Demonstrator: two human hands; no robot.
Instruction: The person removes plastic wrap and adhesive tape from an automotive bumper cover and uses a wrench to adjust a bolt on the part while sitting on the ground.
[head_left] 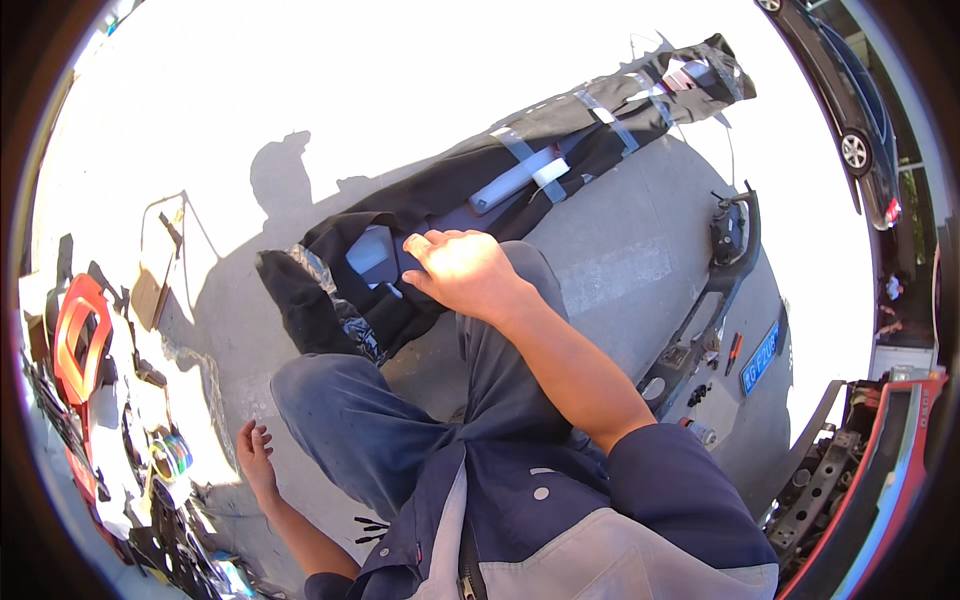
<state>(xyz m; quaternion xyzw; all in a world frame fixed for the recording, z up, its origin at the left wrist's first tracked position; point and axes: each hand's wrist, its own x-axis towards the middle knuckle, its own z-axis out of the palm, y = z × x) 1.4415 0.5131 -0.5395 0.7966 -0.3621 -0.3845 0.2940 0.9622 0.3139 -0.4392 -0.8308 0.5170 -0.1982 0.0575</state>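
Observation:
A long bundle in black padded wrapping [390,190] lies diagonally across the ground, banded with clear tape, with pale bluish-grey pieces [512,183] showing through openings. My right hand [465,270] is over the bundle's near end above my bent knee, fingers loosely curved and thumb apart, holding nothing that I can see; whether it touches the wrapping I cannot tell. My left hand [256,458] hangs low beside my left knee, fingers apart and holding nothing.
A dark bumper frame [745,230], small tools [734,350] and a blue licence plate [760,358] lie at right. Red parts [77,335] and clutter line the left. A red bumper [905,455] is at lower right, a parked dark car [836,95] at upper right.

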